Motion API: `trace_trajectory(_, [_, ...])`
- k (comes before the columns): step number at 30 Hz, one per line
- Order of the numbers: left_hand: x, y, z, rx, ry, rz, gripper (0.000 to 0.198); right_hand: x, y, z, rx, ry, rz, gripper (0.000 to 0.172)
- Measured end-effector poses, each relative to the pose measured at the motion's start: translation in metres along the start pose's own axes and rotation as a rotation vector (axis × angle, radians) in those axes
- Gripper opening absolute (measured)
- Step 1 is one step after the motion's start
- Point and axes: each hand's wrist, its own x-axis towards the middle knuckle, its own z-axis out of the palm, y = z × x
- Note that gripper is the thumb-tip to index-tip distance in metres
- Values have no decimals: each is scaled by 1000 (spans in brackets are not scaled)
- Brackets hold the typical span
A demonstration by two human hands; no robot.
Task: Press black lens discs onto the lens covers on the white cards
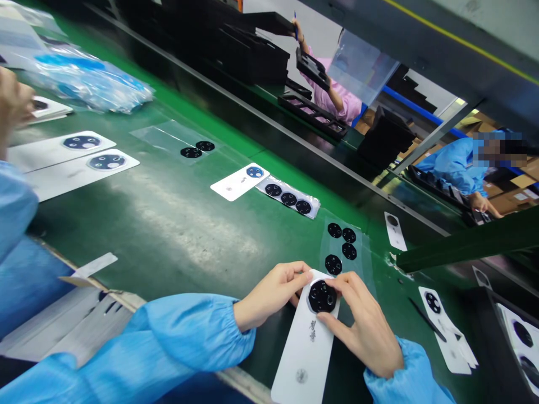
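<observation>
A white phone back panel (306,342) lies tilted at the near edge of the green bench, with dark printed characters and a round mark on it. My left hand (273,294) pinches its upper left edge between thumb and fingers. At the panel's top sits a round black camera lens cover (322,296) with small holes. My right hand (364,322) has its thumb and fingertips closed on that cover's right rim. Just beyond my hands, a clear film sheet (361,238) carries several more black covers (349,251).
Another white panel (236,185) lies beside a strip of three covers (288,199). A co-worker's hand (14,101) is at the left, near panels (88,174) and plastic bags (92,78). A green post (467,238), tweezers (427,320) and a black tray (484,331) stand or lie right.
</observation>
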Motion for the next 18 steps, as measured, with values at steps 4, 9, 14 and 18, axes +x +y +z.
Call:
trace_trajectory(4, [0,0,0,-4,6,3,36,1,-1,0,-25,8,-12,34])
trace_trajectory(9, [0,-1,0,-11,2,13,37,2,-4,-1,-65,21,-13,36])
trace_trajectory(14, [-1,0,0,-22,-5,12,37,5,-9,-3,-121,10,34,35])
trace_trajectory(18, [-2,2,1,-30,-6,15,36,6,-12,-3,-181,16,61,35])
